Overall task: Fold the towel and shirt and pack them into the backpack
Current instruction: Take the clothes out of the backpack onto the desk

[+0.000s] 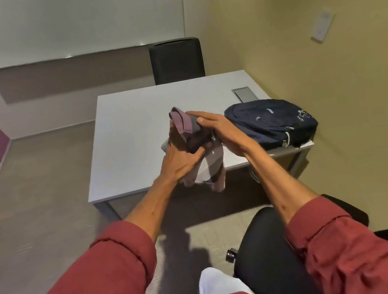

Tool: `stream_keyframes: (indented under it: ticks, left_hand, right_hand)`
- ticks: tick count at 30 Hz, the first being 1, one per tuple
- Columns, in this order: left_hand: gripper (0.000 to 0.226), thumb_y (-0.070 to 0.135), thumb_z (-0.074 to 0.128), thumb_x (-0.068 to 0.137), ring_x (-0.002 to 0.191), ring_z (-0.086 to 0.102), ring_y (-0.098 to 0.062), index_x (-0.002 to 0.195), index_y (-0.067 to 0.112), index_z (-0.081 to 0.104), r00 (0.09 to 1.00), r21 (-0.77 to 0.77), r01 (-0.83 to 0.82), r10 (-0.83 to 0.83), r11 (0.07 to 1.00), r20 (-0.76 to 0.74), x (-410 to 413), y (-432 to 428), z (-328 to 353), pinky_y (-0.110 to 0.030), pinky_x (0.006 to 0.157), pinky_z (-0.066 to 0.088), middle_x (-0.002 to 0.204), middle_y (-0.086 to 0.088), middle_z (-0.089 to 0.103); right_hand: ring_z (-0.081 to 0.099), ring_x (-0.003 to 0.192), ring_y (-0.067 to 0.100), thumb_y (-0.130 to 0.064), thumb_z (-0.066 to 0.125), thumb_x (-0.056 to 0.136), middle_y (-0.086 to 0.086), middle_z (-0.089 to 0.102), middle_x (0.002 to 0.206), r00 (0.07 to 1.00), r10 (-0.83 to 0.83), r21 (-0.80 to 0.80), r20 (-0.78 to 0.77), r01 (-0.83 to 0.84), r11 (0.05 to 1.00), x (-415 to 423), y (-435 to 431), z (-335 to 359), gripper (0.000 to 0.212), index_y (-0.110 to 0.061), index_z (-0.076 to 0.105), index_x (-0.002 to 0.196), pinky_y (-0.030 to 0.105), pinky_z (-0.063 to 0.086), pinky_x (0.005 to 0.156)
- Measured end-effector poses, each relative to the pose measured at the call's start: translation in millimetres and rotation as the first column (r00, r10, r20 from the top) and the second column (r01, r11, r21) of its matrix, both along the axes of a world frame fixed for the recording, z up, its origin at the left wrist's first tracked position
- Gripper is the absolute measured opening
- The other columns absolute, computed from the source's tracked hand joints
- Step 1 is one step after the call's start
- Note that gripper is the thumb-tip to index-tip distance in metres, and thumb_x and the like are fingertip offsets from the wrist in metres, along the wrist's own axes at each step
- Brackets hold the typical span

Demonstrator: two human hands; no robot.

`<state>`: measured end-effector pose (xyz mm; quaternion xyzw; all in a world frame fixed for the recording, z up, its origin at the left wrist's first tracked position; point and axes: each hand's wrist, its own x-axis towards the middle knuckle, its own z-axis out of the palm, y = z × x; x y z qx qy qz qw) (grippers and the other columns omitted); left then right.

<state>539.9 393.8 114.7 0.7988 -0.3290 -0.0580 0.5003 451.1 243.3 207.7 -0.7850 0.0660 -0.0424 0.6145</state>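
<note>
Our left hand [180,161] grips the soft cloth [213,169] from below, and our right hand [218,127] pinches its top. Towel or shirt, we cannot tell. It hangs over the bench [130,132], near the backpack [271,121]. It looks light and floppy, so corners are best to hold.

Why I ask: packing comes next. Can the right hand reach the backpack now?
Probably yes: the backpack lies close beside the right hand, nothing between them, though that hand holds the cloth.

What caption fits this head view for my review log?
Left hand and right hand hold a bunched purple-grey cloth over the grey table, beside a navy backpack.
</note>
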Motion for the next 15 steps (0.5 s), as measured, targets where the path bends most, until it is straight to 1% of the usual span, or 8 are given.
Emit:
stream_keyframes:
  ticks: [3, 5, 7, 10, 12, 14, 15]
  left_hand:
    - [0.088, 0.067, 0.072, 0.092, 0.135, 0.059, -0.025, 0.162, 0.044, 0.024, 0.999, -0.005, -0.042, 0.042, 0.999, 0.017, 36.3, 8.5, 6.7, -0.053, 0.114, 0.052, 0.155, -0.002, 0.051]
    - [0.09, 0.067, 0.073, 0.092, 0.134, 0.059, -0.026, 0.162, 0.042, 0.023, 0.997, 0.025, -0.077, 0.077, 0.997, 0.011, 63.6, 11.4, 7.6, -0.052, 0.114, 0.053, 0.154, -0.002, 0.051]
    - [0.092, 0.068, 0.073, 0.091, 0.135, 0.058, -0.026, 0.162, 0.043, 0.021, 0.995, 0.046, -0.102, 0.102, 0.994, 0.004, 95.4, 10.7, 4.7, -0.052, 0.114, 0.053, 0.156, -0.001, 0.049]
    - [0.094, 0.073, 0.071, 0.089, 0.136, 0.057, -0.026, 0.163, 0.045, 0.02, 0.992, 0.058, -0.126, 0.126, 0.99, 0.003, 151.5, 3.0, 0.0, -0.053, 0.115, 0.052, 0.159, 0.0, 0.046]
    - [0.094, 0.073, 0.071, 0.089, 0.135, 0.057, -0.026, 0.163, 0.045, 0.019, 0.99, 0.073, -0.139, 0.139, 0.988, 0.003, 190.9, -5.0, -4.6, -0.053, 0.114, 0.052, 0.158, 0.0, 0.047]
    - [0.089, 0.07, 0.071, 0.092, 0.136, 0.056, -0.025, 0.161, 0.049, 0.018, 0.989, 0.087, -0.15, 0.15, 0.985, 0.007, 228.3, -11.9, -11.2, -0.053, 0.115, 0.051, 0.159, 0.0, 0.046]
    - [0.085, 0.069, 0.07, 0.092, 0.135, 0.056, -0.025, 0.158, 0.054, 0.019, 0.989, 0.085, -0.149, 0.15, 0.985, -0.007, 244.5, -14.2, -11.3, -0.053, 0.115, 0.051, 0.158, 0.0, 0.047]
  right_hand:
    - [0.058, 0.126, -0.006, -0.028, 0.05, 0.113, -0.011, 0.061, 0.15, 1.0, 0.009, -0.038, 0.025, -0.008, 0.999, 44.5, 10.1, 4.6, 0.04, -0.024, 0.061, 0.152, 0.008, 0.05, 0.091]
    - [0.057, 0.129, 0.002, -0.03, 0.05, 0.114, -0.008, 0.06, 0.153, 0.999, 0.02, -0.059, 0.031, -0.018, 0.998, 77.0, 12.9, 3.6, 0.04, -0.025, 0.06, 0.152, 0.008, 0.05, 0.09]
    - [0.055, 0.135, 0.011, -0.031, 0.051, 0.114, -0.005, 0.058, 0.156, 0.999, 0.028, -0.06, 0.043, -0.025, 0.998, 111.0, 12.2, -0.1, 0.041, -0.025, 0.06, 0.153, 0.01, 0.051, 0.094]
    - [0.051, 0.14, 0.015, -0.032, 0.05, 0.114, -0.004, 0.055, 0.159, 0.998, 0.028, -0.053, 0.059, -0.024, 0.998, 167.4, 5.3, -7.5, 0.042, -0.025, 0.057, 0.155, 0.02, 0.05, 0.105]
    - [0.051, 0.143, 0.017, -0.032, 0.049, 0.114, -0.003, 0.054, 0.16, 0.997, 0.031, -0.042, 0.077, -0.027, 0.999, 204.2, -0.7, -13.0, 0.043, -0.025, 0.055, 0.157, 0.021, 0.049, 0.106]
    - [0.05, 0.144, 0.017, -0.032, 0.048, 0.114, -0.004, 0.053, 0.161, 0.996, 0.038, -0.02, 0.085, -0.037, 0.999, 241.3, -8.0, -20.6, 0.044, -0.027, 0.053, 0.158, 0.024, 0.049, 0.108]
    - [0.051, 0.142, 0.015, -0.032, 0.048, 0.114, -0.005, 0.052, 0.162, 0.995, 0.046, -0.01, 0.087, -0.045, 0.999, 259.9, -11.8, -23.7, 0.044, -0.028, 0.052, 0.158, 0.021, 0.05, 0.106]
